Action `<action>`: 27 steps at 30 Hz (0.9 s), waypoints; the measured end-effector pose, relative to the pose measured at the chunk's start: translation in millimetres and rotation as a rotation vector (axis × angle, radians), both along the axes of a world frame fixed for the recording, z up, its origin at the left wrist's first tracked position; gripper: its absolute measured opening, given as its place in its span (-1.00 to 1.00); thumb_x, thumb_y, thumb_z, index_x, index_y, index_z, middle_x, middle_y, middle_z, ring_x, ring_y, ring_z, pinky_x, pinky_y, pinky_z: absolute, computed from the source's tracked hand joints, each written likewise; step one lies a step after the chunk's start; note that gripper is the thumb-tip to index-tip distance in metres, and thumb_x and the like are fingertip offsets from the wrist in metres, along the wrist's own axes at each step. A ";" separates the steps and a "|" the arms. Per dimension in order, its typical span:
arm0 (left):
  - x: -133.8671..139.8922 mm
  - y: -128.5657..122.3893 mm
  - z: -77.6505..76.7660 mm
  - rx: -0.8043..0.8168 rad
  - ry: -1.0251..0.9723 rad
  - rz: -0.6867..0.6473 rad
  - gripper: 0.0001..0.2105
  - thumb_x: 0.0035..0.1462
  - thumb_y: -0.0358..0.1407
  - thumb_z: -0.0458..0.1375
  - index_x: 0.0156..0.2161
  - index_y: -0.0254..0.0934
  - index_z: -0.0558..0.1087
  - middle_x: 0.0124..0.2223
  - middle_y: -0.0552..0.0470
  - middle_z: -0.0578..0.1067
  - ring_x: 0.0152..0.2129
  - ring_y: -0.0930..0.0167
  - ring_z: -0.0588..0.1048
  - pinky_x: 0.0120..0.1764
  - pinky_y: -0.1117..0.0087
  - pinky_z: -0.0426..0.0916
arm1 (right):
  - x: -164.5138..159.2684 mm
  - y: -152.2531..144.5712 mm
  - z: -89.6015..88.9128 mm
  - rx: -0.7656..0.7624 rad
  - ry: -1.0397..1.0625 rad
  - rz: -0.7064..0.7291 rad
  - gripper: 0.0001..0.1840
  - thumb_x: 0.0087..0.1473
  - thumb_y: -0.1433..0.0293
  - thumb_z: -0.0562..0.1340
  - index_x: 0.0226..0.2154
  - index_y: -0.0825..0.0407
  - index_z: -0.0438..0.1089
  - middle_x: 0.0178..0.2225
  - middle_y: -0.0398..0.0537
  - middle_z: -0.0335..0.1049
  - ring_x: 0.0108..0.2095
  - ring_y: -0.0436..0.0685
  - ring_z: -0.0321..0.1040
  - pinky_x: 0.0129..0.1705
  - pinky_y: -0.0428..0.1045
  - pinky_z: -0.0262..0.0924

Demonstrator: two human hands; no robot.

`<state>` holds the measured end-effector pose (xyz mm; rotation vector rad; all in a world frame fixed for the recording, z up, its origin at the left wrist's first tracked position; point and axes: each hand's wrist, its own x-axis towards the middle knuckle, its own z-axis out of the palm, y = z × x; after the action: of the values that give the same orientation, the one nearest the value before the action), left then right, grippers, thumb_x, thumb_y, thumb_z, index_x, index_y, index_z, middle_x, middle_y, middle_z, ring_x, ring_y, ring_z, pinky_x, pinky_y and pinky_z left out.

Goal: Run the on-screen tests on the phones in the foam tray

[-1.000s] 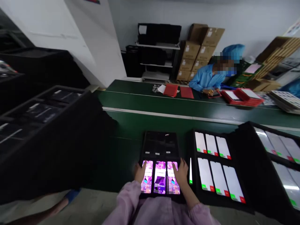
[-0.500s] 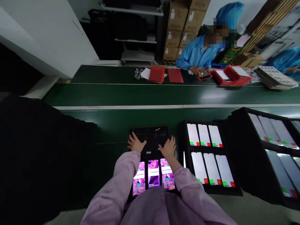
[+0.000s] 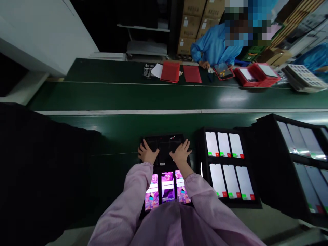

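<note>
A black tray [image 3: 166, 136] stands in front of me with two rows of phones. In its near row, three phones are lit; the middle lit phone [image 3: 167, 186] shows 17:02 on a purple screen. The far-row phones have dark screens, among them the middle dark phone [image 3: 164, 152]. My left hand [image 3: 148, 152] rests with fingers spread over the far left dark phone and the tray's side. Over the far right dark phone lies my right hand [image 3: 180, 153], fingers spread too. Neither hand grips anything visible. My sleeves partly cover the outer lit phones.
To the right stands another black tray [image 3: 201, 145] of phones with white screens, then a tilted black rack [image 3: 284, 153] of phones. Black cloth [image 3: 46, 164] fills the left. Across the green bench [image 3: 123, 97], a co-worker in blue sits by red folders [image 3: 170, 71] and red trays.
My right hand has shifted slightly left over the dark phones; my left hand stays nearly in place. My view has tilted a little downward. The co-worker's hand has moved left off the red tray.
</note>
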<state>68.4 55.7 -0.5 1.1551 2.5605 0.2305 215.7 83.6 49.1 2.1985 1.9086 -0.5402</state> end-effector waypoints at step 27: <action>-3.5 -0.5 -1.5 0.012 -0.030 -0.009 0.01 0.03 0.04 0.22 0.48 -0.31 -0.08 0.38 -0.43 0.14 0.21 -0.12 0.21 0.04 -0.16 0.35 | 12.5 -5.0 -5.1 0.095 0.028 0.012 -0.11 0.09 0.13 0.26 0.31 0.35 0.20 0.51 0.37 -0.38 0.46 0.62 -0.33 0.29 0.47 -0.01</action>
<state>64.9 55.2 -2.0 1.1588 2.5304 0.2595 228.2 78.6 44.0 2.2470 1.9998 -0.4909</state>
